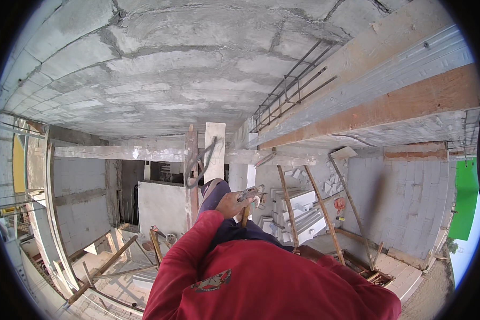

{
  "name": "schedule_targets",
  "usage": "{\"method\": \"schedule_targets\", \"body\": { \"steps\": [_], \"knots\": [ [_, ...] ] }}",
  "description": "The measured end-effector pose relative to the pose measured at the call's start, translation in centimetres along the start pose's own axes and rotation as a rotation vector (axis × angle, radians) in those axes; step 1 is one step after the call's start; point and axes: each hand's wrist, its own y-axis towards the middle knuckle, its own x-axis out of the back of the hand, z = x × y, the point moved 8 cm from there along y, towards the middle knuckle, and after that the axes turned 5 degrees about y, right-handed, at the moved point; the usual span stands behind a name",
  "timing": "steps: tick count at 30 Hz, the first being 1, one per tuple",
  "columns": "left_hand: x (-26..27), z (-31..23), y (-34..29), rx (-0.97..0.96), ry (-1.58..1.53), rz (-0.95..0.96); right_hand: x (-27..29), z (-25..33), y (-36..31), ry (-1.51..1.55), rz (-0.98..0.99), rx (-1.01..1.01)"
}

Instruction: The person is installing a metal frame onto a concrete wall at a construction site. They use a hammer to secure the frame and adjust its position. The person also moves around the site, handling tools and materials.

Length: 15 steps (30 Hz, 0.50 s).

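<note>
My left hand (229,205) is in front of my waist, its fingers closed around a hammer (252,192). The hammer's grey metal head sticks out past my fingers to the right, and its short wooden handle (245,216) points down toward my lap. Only a little of my right hand (308,253) shows low beside my right hip; its fingers are hidden by the red sleeve. Just ahead of my knee, a pale upright board (215,152) stands against a horizontal plank (160,154), with a dark loop of cable or bent bar (194,173) hanging there.
A grey block wall (170,74) rises ahead. A long timber formwork beam (378,112) slants at the right, with a steel rebar cage (290,93) beside it. Wooden props (325,213) and stacked white blocks (304,208) stand far below to the right. Scaffold poles (109,261) are lower left.
</note>
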Motion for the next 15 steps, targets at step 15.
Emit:
{"method": "schedule_targets", "body": {
  "steps": [15],
  "knots": [
    [-4.8, -9.3, 4.7, -0.020, -0.188, 0.021, 9.6, 15.4, 8.6, 0.460, -0.932, 0.345]
  ]
}}
